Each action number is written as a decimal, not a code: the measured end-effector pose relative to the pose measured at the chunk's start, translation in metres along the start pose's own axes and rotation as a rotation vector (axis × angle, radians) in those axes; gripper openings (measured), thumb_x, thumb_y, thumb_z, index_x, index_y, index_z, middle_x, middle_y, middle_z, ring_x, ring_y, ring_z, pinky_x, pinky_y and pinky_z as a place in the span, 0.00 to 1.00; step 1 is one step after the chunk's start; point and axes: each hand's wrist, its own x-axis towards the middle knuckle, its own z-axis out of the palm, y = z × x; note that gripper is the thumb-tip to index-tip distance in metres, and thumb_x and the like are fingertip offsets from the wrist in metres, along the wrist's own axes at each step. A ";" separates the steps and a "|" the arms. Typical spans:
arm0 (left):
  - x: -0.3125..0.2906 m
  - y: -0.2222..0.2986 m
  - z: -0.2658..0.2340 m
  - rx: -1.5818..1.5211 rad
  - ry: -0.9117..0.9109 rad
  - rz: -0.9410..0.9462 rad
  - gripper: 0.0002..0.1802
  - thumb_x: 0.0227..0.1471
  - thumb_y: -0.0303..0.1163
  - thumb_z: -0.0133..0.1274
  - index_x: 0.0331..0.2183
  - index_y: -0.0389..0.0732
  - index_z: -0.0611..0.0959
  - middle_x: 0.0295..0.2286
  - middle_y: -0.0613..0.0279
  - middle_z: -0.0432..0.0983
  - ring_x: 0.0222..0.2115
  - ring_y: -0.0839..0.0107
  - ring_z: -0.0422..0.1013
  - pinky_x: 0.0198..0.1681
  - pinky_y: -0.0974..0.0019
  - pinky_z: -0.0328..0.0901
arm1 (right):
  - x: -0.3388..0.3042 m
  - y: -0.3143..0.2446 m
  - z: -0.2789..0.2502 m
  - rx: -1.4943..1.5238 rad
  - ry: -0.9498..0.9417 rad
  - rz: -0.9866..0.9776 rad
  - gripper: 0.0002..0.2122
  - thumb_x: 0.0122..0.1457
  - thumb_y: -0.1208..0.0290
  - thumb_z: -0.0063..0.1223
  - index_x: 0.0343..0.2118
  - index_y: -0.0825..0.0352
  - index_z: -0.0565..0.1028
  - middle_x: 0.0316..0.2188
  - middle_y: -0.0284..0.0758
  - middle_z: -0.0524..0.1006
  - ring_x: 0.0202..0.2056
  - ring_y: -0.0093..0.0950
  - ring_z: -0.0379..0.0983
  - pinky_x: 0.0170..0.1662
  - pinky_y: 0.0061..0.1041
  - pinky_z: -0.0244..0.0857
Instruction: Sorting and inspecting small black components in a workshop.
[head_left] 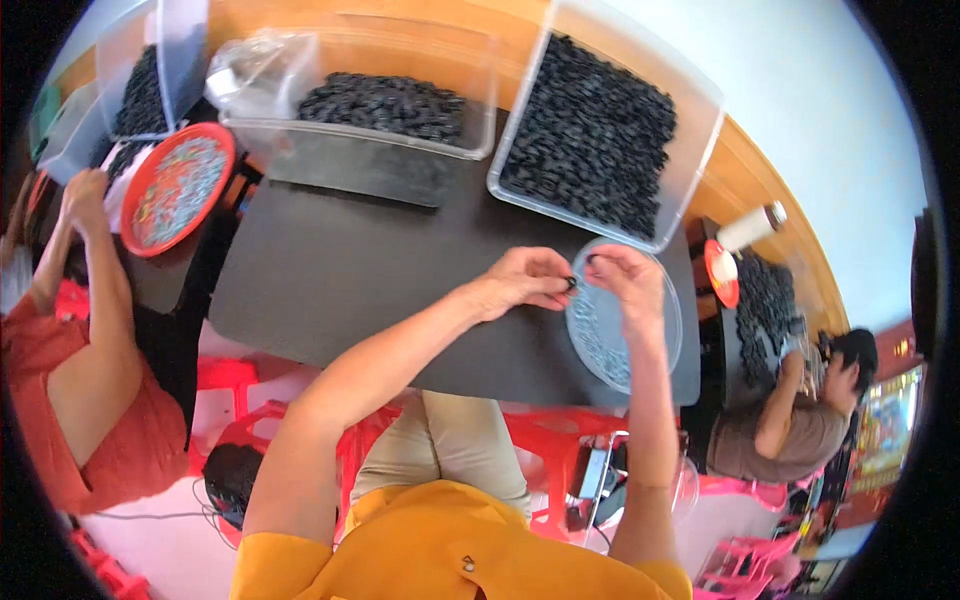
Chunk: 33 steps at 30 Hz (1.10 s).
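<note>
My left hand (520, 280) is pinched around a small black ring-like piece (571, 283) above the dark table (400, 310). Close beside it, my right hand (635, 285) has its thumb and fingers together on another small dark piece (592, 260), too small to name. Under my right hand lies a round clear tray (676, 335) with many small pale-blue pieces (600, 345) along its left and near side; hand and wrist hide part of it. Beyond the tray stands a clear plastic bin (702, 110) heaped with small black pieces (590, 140) like those at my fingers.
Another clear bin (340, 150) of black pieces stands at the far left, beside a plastic bag (262, 75). At the left, a person (90, 400) sits near a red basin (226, 165) of small pieces. Another person (780, 430) works at the right, near a white bottle (750, 228).
</note>
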 end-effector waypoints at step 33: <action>-0.009 -0.011 0.010 0.360 0.156 0.189 0.06 0.48 0.23 0.53 0.31 0.32 0.78 0.25 0.58 0.76 0.25 0.72 0.74 0.29 0.71 0.71 | -0.035 0.012 0.041 -0.823 0.198 -0.311 0.01 0.46 0.81 0.46 0.22 0.72 0.68 0.22 0.47 0.70 0.28 0.48 0.68 0.31 0.41 0.62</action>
